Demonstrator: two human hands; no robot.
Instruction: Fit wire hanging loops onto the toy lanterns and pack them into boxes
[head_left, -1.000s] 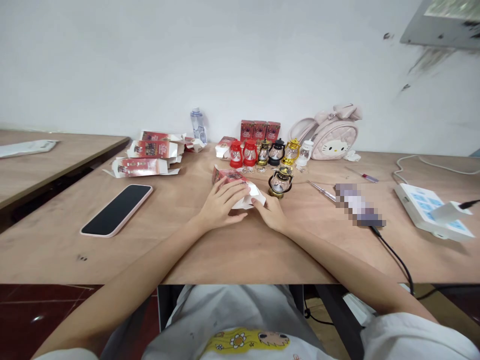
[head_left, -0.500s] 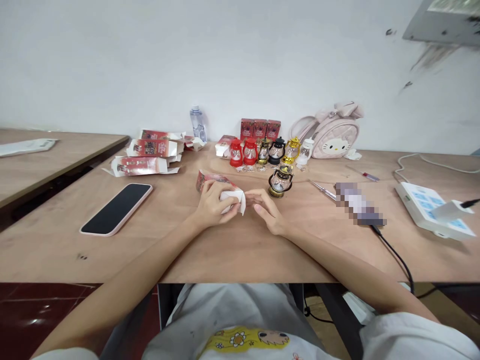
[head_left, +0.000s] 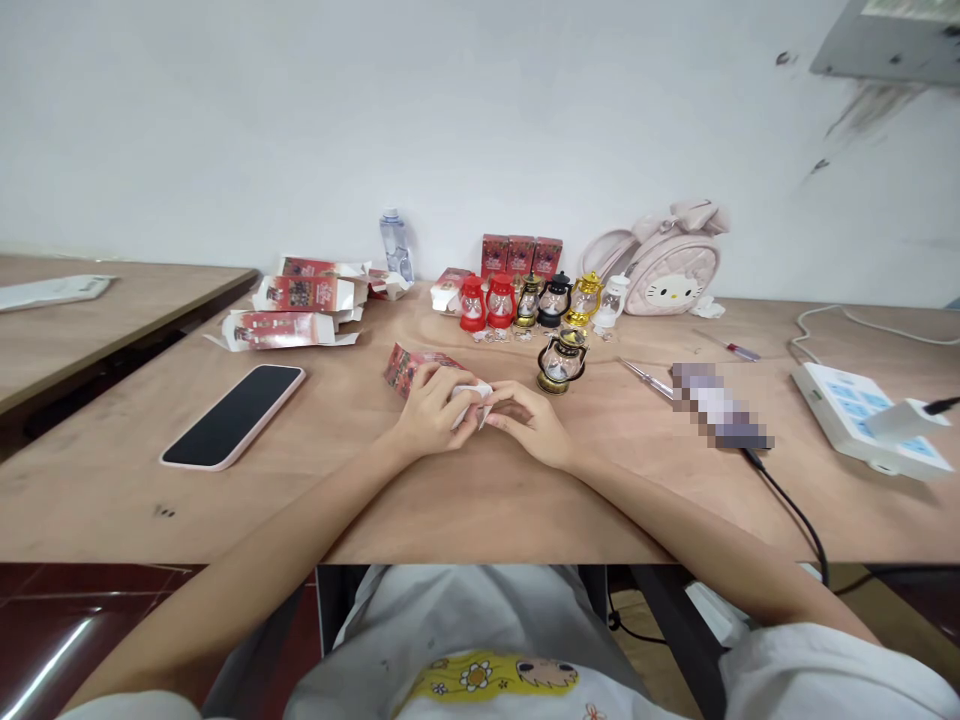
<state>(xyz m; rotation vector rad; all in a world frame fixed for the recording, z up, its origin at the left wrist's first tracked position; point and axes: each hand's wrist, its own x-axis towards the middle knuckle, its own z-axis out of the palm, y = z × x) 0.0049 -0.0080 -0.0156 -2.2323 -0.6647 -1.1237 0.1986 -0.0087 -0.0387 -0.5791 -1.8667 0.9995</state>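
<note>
A red patterned box (head_left: 405, 372) with white end flaps lies tilted in my left hand (head_left: 433, 415), whose fingers wrap over its near end. My right hand (head_left: 534, 425) pinches the white flap at the box's right end, thumb and fingers close together. Just beyond my right hand, a bronze and black lantern (head_left: 561, 362) stands upright on the table. Behind it is a row of small lanterns: red ones (head_left: 500, 302), a black one (head_left: 554, 300), a gold one (head_left: 584, 299) and a white one (head_left: 611, 302).
Opened red boxes (head_left: 281, 330) are piled at the back left, above a phone (head_left: 234, 417). Red boxes (head_left: 520, 257), a bottle (head_left: 396, 245) and a pink bag (head_left: 675, 275) stand by the wall. A screwdriver (head_left: 739, 351), blurred device (head_left: 716, 405) and power strip (head_left: 862, 415) lie right.
My right hand has moved left and closed on the white flap. The box has turned slightly in my left hand.
</note>
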